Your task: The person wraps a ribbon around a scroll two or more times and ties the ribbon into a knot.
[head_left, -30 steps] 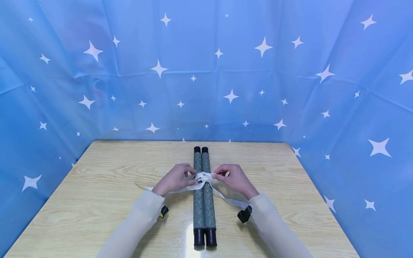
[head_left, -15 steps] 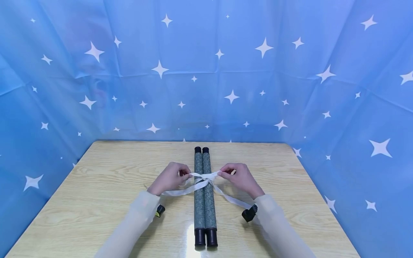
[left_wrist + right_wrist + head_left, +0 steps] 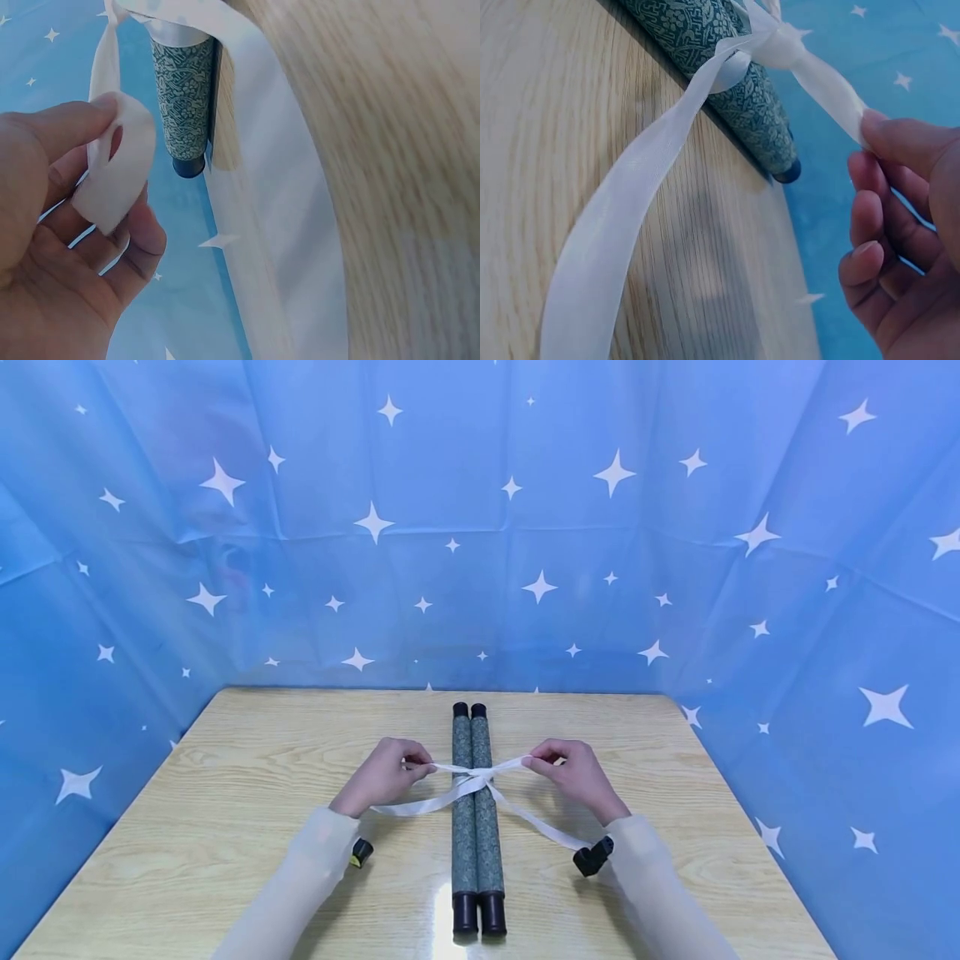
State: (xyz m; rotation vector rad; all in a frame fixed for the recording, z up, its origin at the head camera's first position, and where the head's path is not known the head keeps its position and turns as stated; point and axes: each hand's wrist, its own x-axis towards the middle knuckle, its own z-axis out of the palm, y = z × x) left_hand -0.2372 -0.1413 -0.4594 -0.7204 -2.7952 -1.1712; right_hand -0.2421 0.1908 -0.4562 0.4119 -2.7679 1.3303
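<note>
A scroll [image 3: 465,847] with two green patterned rolls and dark end caps lies lengthwise on the table. Around its middle runs a white ribbon [image 3: 480,773], knotted on top. To the left of the scroll, my left hand [image 3: 382,774] pinches one part of the ribbon between thumb and fingers; a short cut end [image 3: 105,202] hangs past the fingers in the left wrist view. On the other side my right hand [image 3: 573,774] pinches another part, stretched straight from the knot [image 3: 776,45]. Two further tails trail toward the wrists, one on each side.
The wooden table [image 3: 247,735] bears the scroll near its middle. Behind and beside it hangs a blue curtain [image 3: 480,568] with white stars. Small black wrist devices, such as the right one [image 3: 592,857], sit below each sleeve.
My hands have moved apart, left and right, drawing the ribbon out between them. The loose bunch over the scroll has narrowed to a smaller knot. The scroll stays in place.
</note>
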